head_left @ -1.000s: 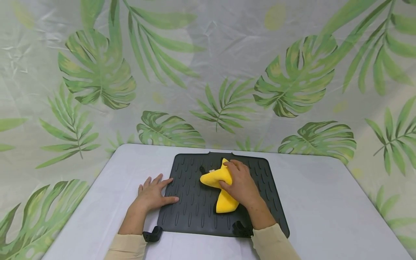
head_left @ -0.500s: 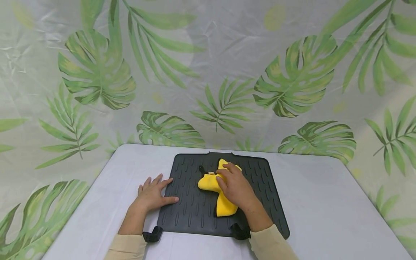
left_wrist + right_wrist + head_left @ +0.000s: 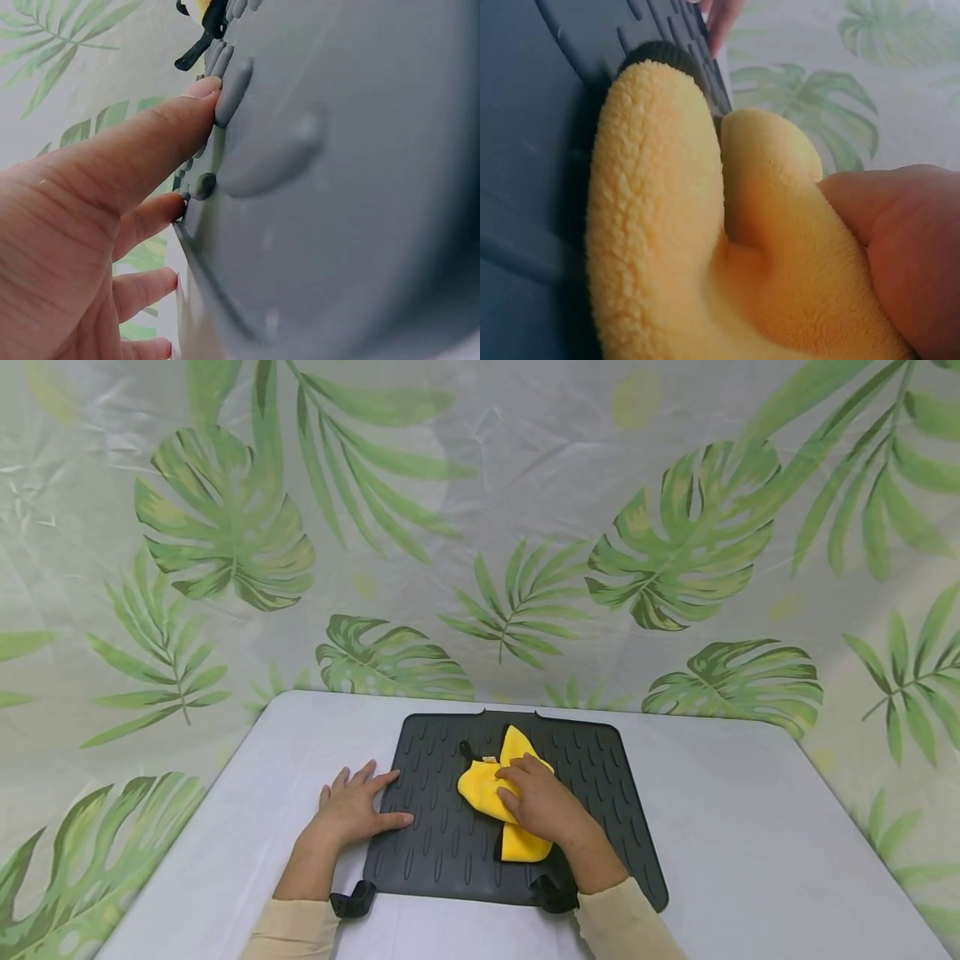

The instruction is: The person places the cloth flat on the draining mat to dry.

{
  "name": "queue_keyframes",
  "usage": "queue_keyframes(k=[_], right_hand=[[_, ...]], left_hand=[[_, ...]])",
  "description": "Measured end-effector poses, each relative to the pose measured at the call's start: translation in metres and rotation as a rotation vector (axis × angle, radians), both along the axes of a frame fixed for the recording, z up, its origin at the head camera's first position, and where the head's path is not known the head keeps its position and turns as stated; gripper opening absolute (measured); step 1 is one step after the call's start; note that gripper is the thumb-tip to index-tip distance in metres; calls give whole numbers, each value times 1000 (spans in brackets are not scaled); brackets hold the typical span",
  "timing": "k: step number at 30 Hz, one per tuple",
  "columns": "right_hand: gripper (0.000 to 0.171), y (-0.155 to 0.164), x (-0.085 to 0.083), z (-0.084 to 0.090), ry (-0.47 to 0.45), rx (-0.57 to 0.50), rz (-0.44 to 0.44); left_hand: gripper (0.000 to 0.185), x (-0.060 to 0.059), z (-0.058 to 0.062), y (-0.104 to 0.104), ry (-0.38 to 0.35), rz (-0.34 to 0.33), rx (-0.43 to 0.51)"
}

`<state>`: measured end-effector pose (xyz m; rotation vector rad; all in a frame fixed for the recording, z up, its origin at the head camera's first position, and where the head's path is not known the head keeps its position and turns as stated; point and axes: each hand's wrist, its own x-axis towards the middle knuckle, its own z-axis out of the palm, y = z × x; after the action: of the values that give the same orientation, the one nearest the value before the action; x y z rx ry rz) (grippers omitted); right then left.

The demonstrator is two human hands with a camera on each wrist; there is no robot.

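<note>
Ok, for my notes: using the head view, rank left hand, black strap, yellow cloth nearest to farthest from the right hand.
1. Yellow fleece cloth, under the right hand
2. Black strap, cloth's upper left
3. Left hand, across mat's left edge

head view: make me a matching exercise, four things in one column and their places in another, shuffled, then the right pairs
Column one
1. Left hand
2. Right hand
3. Dark mat
4. Backdrop

Column two
A. On the white table, under the yellow cloth
B. Behind the table
C. At the mat's left edge
D. On the yellow cloth

Right pairs
1-C, 2-D, 3-A, 4-B
</note>
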<state>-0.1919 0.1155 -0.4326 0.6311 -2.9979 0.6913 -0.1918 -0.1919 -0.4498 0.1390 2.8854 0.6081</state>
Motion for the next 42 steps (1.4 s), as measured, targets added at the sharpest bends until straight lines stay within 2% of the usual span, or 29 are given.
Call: queue_keyframes(k=[3, 8, 19, 24, 32, 37, 42], right_hand=[[35, 4, -2, 1, -31, -9, 0], [41, 12, -4, 6, -89, -58, -50], [49, 30, -3, 25, -92, -135, -91], [50, 41, 0, 34, -55, -189, -123], [40, 58, -1, 41, 109, -300, -242], [38, 68, 0, 45, 140, -393, -291], [37, 77, 0, 45, 174, -402, -327]], left_hand=[[91, -1, -1, 0, -2, -1, -2], [91, -1, -1, 0, -5, -5, 1], [88, 0, 3, 2, 10, -14, 4], [80, 1, 5, 3, 34, -16, 10], [68, 4, 15, 8, 104, -64, 30], [64, 6, 23, 13, 169, -84, 57], [65, 10, 32, 24, 227, -96, 119]])
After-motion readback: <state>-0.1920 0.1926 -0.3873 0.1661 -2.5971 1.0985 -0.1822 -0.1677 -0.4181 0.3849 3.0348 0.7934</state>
